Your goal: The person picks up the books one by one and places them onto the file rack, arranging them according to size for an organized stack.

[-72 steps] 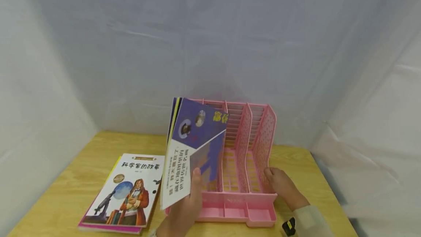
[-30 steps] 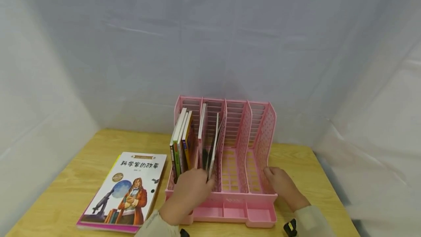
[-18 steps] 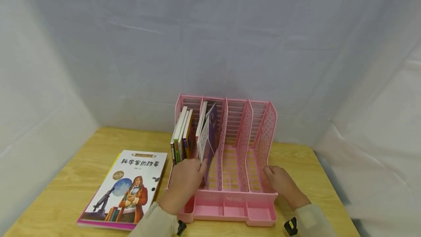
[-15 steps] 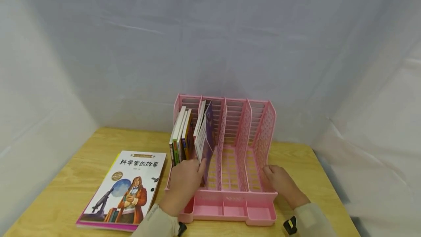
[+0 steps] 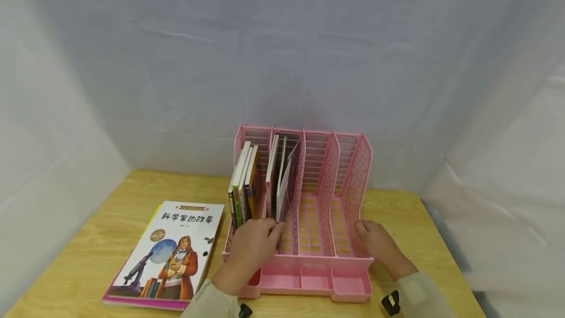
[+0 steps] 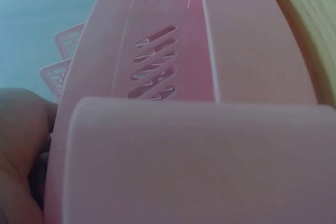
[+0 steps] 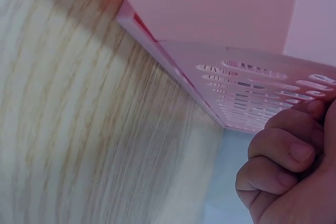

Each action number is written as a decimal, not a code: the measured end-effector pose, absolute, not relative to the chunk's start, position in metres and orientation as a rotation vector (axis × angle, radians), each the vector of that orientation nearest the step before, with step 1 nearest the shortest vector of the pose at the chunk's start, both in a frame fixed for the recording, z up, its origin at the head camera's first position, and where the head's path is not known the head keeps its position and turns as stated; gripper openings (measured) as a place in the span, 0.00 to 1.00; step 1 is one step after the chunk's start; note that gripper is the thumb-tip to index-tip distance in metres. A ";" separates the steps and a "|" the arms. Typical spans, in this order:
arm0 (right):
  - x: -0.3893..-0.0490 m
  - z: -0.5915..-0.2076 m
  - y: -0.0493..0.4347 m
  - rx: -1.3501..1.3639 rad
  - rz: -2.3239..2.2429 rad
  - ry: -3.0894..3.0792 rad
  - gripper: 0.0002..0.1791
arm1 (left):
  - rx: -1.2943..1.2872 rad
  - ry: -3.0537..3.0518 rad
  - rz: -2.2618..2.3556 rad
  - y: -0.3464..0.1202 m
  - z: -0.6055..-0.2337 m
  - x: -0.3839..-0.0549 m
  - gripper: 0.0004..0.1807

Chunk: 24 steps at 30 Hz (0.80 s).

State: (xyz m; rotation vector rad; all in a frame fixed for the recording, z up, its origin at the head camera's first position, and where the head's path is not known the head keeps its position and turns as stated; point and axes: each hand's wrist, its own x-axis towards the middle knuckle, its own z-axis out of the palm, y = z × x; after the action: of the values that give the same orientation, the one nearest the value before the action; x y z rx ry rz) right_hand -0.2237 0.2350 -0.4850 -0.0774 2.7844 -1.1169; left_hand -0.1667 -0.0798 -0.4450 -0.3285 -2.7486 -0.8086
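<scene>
While the near lower corner of a thin book with a purple-and-white cover (image 5: 289,180) sits between its thumb and forefinger, the left hand (image 5: 253,244) is closed in a pinch, its far fingertips hidden behind the knuckles. The book rises from the far side of that hand, tilted with its top to the right, in the second compartment from the left of a pink plastic rack (image 5: 315,262) with four upright compartments and a row of shallow bins along its near side. Just left of the book, in the same compartment, stand slim white-edged books (image 5: 272,166), also directly beyond the hand. To the left of these, the leftmost compartment holds a group of upright books with white edges and coloured spines (image 5: 242,185), partly screened at the bottom by the left hand. At the far right, well apart from the purple-and-white book, the right hand (image 5: 379,242) grips the near edge of the rack's right wall, its fingers tightly curled. Left of the rack, near the left sleeve, a white paperback picturing a red-coated figure (image 5: 178,269) lies flat on a magenta-edged book (image 5: 145,302), on the light wooden table (image 5: 397,205).
</scene>
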 end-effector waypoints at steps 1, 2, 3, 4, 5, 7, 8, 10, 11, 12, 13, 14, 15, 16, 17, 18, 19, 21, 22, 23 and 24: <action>-0.223 -0.485 0.235 -0.077 -1.120 2.782 0.25 | -0.317 -2.742 -0.821 -0.080 -0.445 -0.166 0.28; -0.222 -0.484 0.235 -0.076 -1.123 2.781 0.25 | -0.306 -2.733 -0.839 -0.081 -0.445 -0.166 0.28; -0.222 -0.484 0.235 -0.076 -1.127 2.776 0.26 | -0.291 -2.727 -0.854 -0.081 -0.445 -0.166 0.28; -0.221 -0.483 0.235 -0.075 -1.127 2.775 0.26 | -0.274 -2.719 -0.859 -0.081 -0.446 -0.166 0.28; -0.221 -0.483 0.235 -0.074 -1.124 2.778 0.26 | -0.250 -2.713 -0.868 -0.082 -0.447 -0.167 0.28; -0.221 -0.482 0.234 -0.076 -1.116 2.782 0.26 | -0.201 -2.699 -0.873 -0.084 -0.448 -0.170 0.29; -0.221 -0.481 0.234 -0.080 -1.117 2.783 0.26 | -0.175 -2.694 -0.871 -0.084 -0.449 -0.171 0.29; -0.222 -0.481 0.233 -0.087 -1.122 2.785 0.26 | -0.125 -2.693 -0.862 -0.086 -0.451 -0.174 0.30; -0.222 -0.481 0.233 -0.094 -1.123 2.787 0.26 | -0.104 -2.695 -0.865 -0.087 -0.452 -0.175 0.31; -0.222 -0.481 0.232 -0.098 -1.125 2.788 0.26 | -0.091 -2.698 -0.863 -0.088 -0.452 -0.176 0.31; -0.222 -0.482 0.232 -0.100 -1.126 2.787 0.26 | -0.087 -2.698 -0.867 -0.088 -0.453 -0.177 0.31; -0.222 -0.482 0.231 -0.100 -1.126 2.791 0.25 | -0.083 -2.691 -0.877 -0.089 -0.454 -0.177 0.31; -0.222 -0.483 0.231 -0.100 -1.124 2.794 0.25 | -0.081 -2.670 -0.899 -0.089 -0.454 -0.176 0.31; -0.222 -0.484 0.231 -0.099 -1.126 2.794 0.25 | -0.081 -2.637 -0.926 -0.090 -0.454 -0.176 0.31; -0.222 -0.485 0.231 -0.099 -1.128 2.792 0.25 | -0.083 -2.593 -0.976 -0.090 -0.455 -0.174 0.30; -0.222 -0.486 0.231 -0.096 -1.132 2.789 0.25 | -0.084 -2.539 -1.023 -0.091 -0.455 -0.172 0.30; -0.221 -0.487 0.231 -0.096 -1.139 2.785 0.25 | -0.090 -2.471 -1.061 -0.092 -0.455 -0.170 0.30; -0.221 -0.487 0.231 -0.096 -1.154 2.771 0.25 | -0.131 -2.318 -1.115 -0.096 -0.454 -0.166 0.30; -0.221 -0.486 0.232 -0.094 -1.159 2.768 0.25 | -0.168 -2.242 -1.125 -0.099 -0.452 -0.164 0.30; -0.221 -0.486 0.233 -0.093 -1.158 2.769 0.25 | -0.204 -2.180 -1.116 -0.104 -0.450 -0.162 0.30; -0.221 -0.485 0.233 -0.093 -1.158 2.769 0.24 | -0.233 -2.131 -1.087 -0.109 -0.448 -0.161 0.30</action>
State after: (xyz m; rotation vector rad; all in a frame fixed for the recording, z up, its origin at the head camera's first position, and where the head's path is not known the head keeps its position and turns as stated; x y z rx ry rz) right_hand -0.2210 0.2333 -0.4845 -0.0932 2.7693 -1.1581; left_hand -0.1610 -0.1089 -0.4477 -0.2334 -2.1312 -1.0867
